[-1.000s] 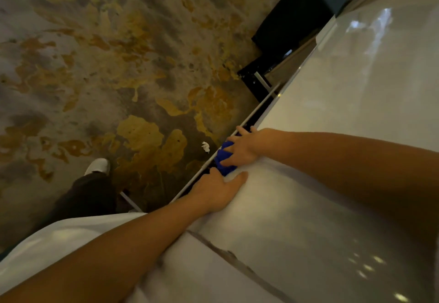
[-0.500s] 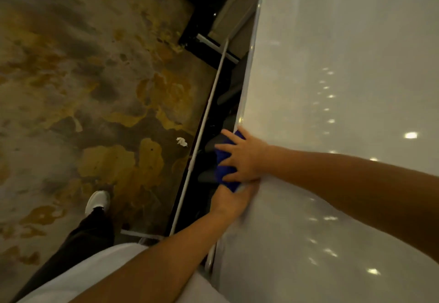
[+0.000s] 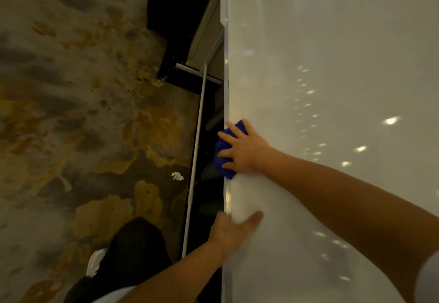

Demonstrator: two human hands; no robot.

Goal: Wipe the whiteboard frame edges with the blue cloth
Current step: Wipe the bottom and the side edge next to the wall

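Whereas half a second ago the two hands lay touching on the board's margin, they are now apart: the right hand (image 3: 242, 150) has carried the blue cloth (image 3: 224, 152) along the frame edge (image 3: 226, 89) away from the left hand (image 3: 231, 229), and a bare stretch of edge shows between them. In my judgement a wiping stroke is in progress, the stretch between the hands has been covered, and the long run of edge beyond the cloth is yet to be done. The right hand is spread, fingers (image 3: 225, 135) splayed and fairly straight, pressing the bunched cloth against the edge; the cloth laps over the edge toward the dark gap beside the whiteboard (image 3: 332, 77). The left hand steadies the board nearer the person, its thumb laid on the white face; its remaining fingers pass behind the edge and cannot be seen, so the firmness of that hold cannot be confirmed. Beside the board a thin white rod (image 3: 198, 136) runs parallel to the edge, and a small white scrap (image 3: 177, 176) lies on the patterned floor (image 3: 83, 112).
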